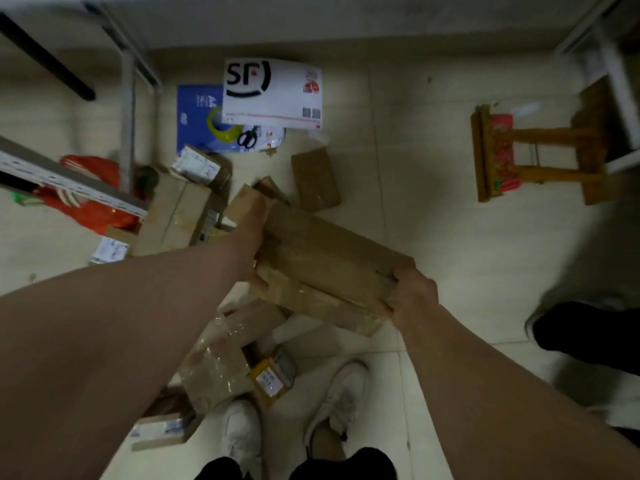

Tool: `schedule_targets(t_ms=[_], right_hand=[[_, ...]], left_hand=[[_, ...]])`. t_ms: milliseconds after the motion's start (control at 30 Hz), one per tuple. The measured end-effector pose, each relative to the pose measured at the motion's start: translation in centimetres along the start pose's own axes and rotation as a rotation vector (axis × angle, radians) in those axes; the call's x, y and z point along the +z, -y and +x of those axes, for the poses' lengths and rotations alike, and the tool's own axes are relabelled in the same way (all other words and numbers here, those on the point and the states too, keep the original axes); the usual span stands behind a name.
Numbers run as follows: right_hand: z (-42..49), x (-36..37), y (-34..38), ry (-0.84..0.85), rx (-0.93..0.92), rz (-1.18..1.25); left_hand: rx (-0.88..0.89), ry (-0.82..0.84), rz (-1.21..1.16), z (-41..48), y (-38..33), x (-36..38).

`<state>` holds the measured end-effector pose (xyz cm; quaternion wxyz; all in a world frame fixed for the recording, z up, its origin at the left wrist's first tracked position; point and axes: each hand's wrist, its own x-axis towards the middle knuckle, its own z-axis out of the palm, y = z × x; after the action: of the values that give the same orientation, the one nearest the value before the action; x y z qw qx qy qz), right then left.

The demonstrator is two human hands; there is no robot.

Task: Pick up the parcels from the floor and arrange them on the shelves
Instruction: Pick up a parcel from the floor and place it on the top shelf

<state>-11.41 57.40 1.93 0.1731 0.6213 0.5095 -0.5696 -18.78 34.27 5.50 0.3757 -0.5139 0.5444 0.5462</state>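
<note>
A long brown cardboard parcel (322, 261) hangs above the floor between both my hands. My left hand (254, 233) grips its far left end, the fingers hidden behind the box. My right hand (412, 299) grips its near right corner, fingers curled round the edge. Several other brown parcels lie on the tiles: one (315, 178) beyond the held box, a taped one (221, 358) near my feet, a stack (180, 209) by the shelf. A grey metal shelf (69, 181) juts in at the left.
A white SF envelope (273, 91), blue bag (197, 116), tape roll (221, 128) and scissors (247, 138) lie at the back. A wooden stool (533, 154) lies tipped at the right. Red bag (93, 199) under the shelf. Another person's dark shoe (585, 334) stands at right.
</note>
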Motion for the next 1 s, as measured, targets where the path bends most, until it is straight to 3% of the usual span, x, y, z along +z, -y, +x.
schedule_targets(t_ms=[233, 333, 400, 667, 767, 1000], right_hand=[[-17.9, -6.7, 6.3, 0.242, -0.089, -0.015], [-26.5, -9.1, 9.0, 0.263, -0.159, -0.088], [-32.6, -10.4, 10.6, 0.247, -0.113, -0.088], [-50.0, -12.5, 14.9, 0.264, -0.164, -0.078], [-55.1, -13.1, 16.0, 0.369, -0.305, -0.057], [-63.0, -13.8, 18.6, 0.620, -0.645, 0.001]], left_hand=[[-0.047, 0.077, -0.062, -16.2, -1.8, -7.4], [-0.032, 0.107, -0.045, -24.2, -2.4, -10.2], [-0.007, 0.131, -0.010, -29.4, -2.5, -12.1], [0.306, 0.393, -0.086, -45.0, -3.6, -19.5], [0.416, 0.543, -0.105, -49.1, -4.8, -22.5], [0.652, 0.613, -0.197, -56.5, -7.6, -26.9]])
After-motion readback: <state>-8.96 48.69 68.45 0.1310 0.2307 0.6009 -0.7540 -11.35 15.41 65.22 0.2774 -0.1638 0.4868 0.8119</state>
